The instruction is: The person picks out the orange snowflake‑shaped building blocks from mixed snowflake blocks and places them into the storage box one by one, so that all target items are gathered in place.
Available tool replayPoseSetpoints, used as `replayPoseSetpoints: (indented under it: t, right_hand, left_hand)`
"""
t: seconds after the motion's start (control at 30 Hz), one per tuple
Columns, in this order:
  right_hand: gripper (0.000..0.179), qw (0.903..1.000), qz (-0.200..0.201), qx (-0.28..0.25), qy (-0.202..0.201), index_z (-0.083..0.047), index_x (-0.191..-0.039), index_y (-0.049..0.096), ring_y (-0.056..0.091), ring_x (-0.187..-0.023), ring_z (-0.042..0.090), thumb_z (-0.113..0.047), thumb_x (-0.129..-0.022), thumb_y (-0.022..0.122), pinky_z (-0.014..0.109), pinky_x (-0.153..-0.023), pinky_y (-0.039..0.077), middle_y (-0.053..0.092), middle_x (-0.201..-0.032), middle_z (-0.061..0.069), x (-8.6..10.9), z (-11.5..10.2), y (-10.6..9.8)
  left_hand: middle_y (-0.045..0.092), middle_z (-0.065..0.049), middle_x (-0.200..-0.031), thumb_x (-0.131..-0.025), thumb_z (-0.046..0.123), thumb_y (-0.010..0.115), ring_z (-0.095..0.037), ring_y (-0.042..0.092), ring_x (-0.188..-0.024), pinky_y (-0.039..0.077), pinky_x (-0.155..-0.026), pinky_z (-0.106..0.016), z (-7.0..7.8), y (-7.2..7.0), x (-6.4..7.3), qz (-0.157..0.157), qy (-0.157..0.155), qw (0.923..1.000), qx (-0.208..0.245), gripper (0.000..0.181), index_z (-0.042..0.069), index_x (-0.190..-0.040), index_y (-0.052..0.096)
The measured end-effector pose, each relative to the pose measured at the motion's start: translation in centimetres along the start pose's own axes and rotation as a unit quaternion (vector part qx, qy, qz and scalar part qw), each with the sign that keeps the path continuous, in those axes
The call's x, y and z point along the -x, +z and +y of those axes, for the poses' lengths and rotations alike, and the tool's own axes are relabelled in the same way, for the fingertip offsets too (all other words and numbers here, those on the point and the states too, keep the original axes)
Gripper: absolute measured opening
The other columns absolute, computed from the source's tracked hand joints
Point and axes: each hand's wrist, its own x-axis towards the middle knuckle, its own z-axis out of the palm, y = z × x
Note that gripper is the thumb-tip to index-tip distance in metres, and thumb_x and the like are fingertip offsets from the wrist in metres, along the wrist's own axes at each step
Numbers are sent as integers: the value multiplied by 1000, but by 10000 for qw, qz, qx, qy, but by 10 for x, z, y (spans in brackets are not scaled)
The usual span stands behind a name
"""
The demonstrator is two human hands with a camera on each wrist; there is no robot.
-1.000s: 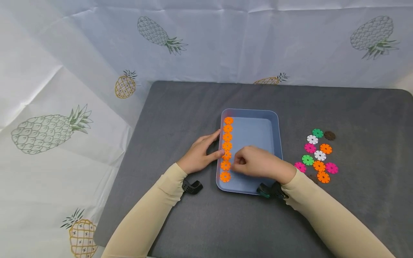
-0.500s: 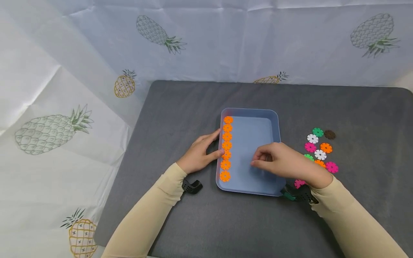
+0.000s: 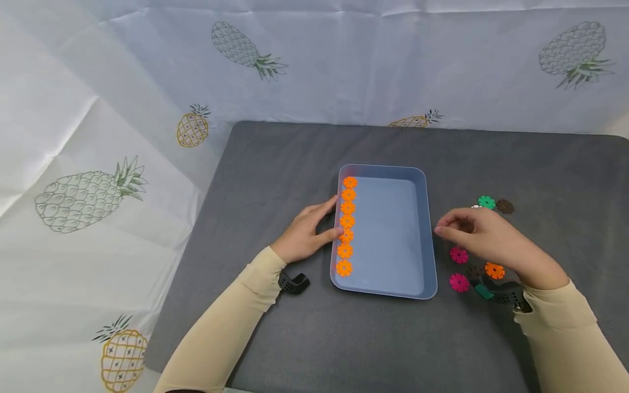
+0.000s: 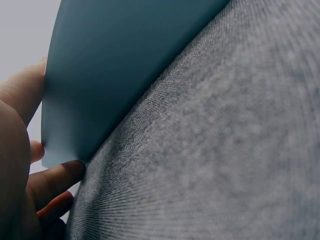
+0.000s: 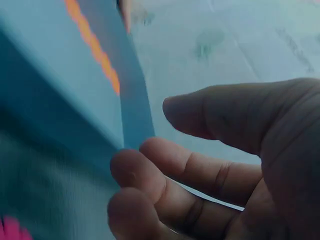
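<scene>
Now my right grip has left the blue tray, empty.
Fingers parted near loose discs; seven orange notched discs line the tray's left side, that placement looks done. Left grip, fingers uncurled, touches the tray.

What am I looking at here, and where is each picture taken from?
There's no machine: a person is using two bare hands. The wide picture comes from a camera on their head; the two close-ups come from wrist cameras. On the dark table sits a blue tray, with seven orange discs lined up along its left side. The left hand touches that edge. The right hand, holding nothing I can see, is above loose discs of several colors.
</scene>
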Motion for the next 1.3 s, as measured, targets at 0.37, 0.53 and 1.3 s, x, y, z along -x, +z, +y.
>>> replayPoseSetpoints:
  t: [0.37,0.53,1.3]
  right_hand:
    - [36,9929,324,244,1116,-1,-122,69,61,-72,16,-34,-107,63,31,-60,49,72,-97,10,14,61,-26]
    - [40,9887,537,312,1362,3,-122,67,62,-71,10,-33,-106,65,30,-60,50,73,-97,12,21,85,-32]
    - [47,9766,686,1089,1722,13,-119,63,56,-82,31,-28,-99,75,32,-60,43,68,-97,24,22,106,-38]
  left_hand:
    - [39,2,-168,-103,49,67,-28,33,-154,31,-121,-56,1,1,-1,-28,-17,10000,13,82,32,-169,22]
    - [40,1,-168,-103,50,66,-28,33,-153,31,-121,-56,2,1,-1,-42,12,10000,0,82,31,-169,23]
    - [40,2,-167,-103,47,67,-28,33,-154,31,-122,-56,1,1,0,5,-15,10000,28,81,31,-169,23]
